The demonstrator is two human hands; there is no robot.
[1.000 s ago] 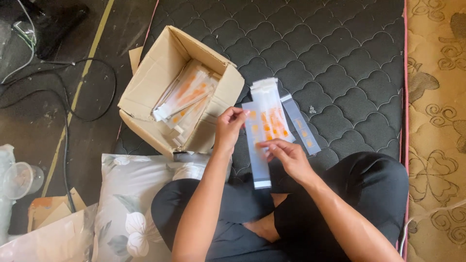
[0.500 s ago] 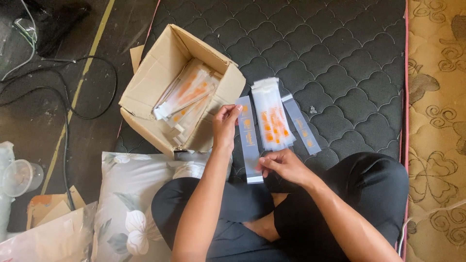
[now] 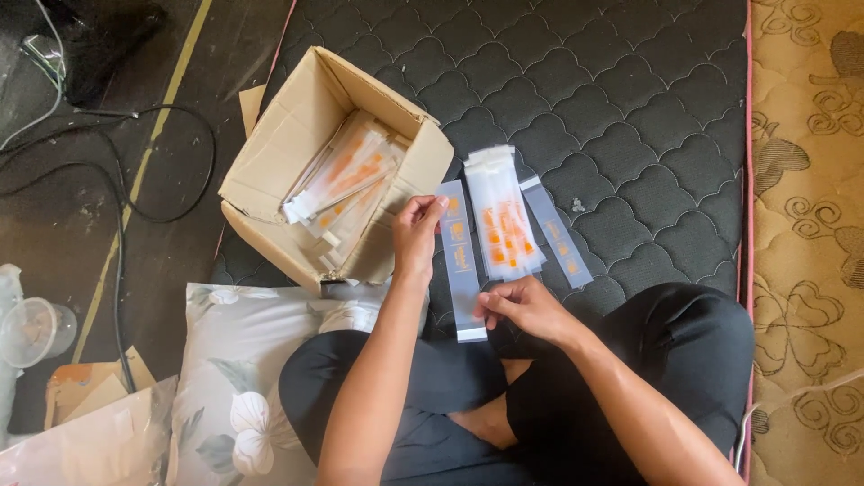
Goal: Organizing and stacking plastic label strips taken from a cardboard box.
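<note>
Clear strip (image 3: pixel 462 270): left hand (image 3: pixel 416 236) pinches top, right hand (image 3: pixel 525 309) pinches bottom.
Risk: floppy, could slip onto pile (image 3: pixel 500 216).

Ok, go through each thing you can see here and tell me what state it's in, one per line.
Cardboard box: open, flaps up, part-filled with packets.
Long clear sleeve: held by both ends, stretched flat.
Stack of packets: lying flat on the quilted mat.
Single sleeve: flat beside the stack.
Left hand: fingers pinching the sleeve's top.
Right hand: pinching its bottom.
Plastic cup: upright.
</note>
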